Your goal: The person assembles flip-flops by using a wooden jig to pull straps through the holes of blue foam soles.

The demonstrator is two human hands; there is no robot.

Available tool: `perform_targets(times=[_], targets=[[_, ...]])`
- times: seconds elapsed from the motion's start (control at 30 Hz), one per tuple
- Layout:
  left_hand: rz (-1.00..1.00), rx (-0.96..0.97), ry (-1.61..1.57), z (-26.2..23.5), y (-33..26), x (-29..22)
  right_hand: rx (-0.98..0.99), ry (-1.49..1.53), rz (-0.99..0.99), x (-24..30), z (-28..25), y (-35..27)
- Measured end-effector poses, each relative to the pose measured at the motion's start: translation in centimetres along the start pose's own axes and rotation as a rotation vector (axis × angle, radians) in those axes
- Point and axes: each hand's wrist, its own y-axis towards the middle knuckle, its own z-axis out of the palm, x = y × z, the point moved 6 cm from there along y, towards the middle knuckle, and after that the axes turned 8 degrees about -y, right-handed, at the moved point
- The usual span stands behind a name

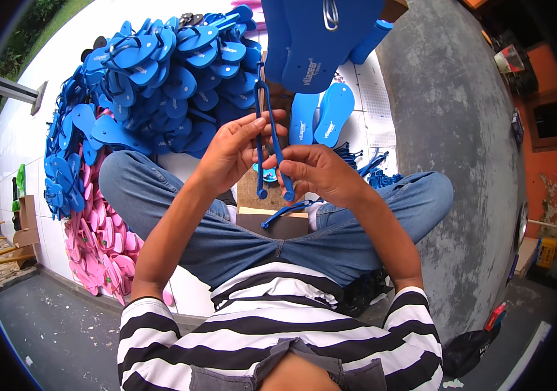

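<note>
Above my lap I hold a blue flip-flop strap (273,138) with both hands; its joined end points away and its two plugged ends hang toward me. Thumb and fingers of my left hand (234,148) close on the strap's left arm. My right hand (322,171) pinches the right arm lower down, near its plug. A second blue strap (285,212) lies in front of my lap, by a brown board (248,189). Behind the hands, a small turquoise container (266,174) is partly hidden. Two blue soles (302,118) lie just beyond my right hand.
A large heap of blue flip-flops (174,85) rises at the far left, with pink ones (99,241) beside my left knee. Big blue soles (304,45) stand at the far middle. More blue straps (382,177) lie beyond my right knee. A grey ledge (448,130) runs along the right.
</note>
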Motion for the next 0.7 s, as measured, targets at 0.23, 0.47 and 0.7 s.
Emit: perform_targets(times=[0.23,0.47,0.7], targets=[[0.026,-0.055,0.064,0.1,-0.3,0.3,-0.027,-0.016,0.007,-0.5,0.1,-0.5],[0.087,-0.035,0.083,-0.7,-0.4,0.9,-0.042,-0.007,0.023,-1.1,0.2,-0.3],[0.116,-0.131,0.141,-1.5,-0.4,1.6,-0.021,-0.03,0.068,-2.2,0.0,-0.1]])
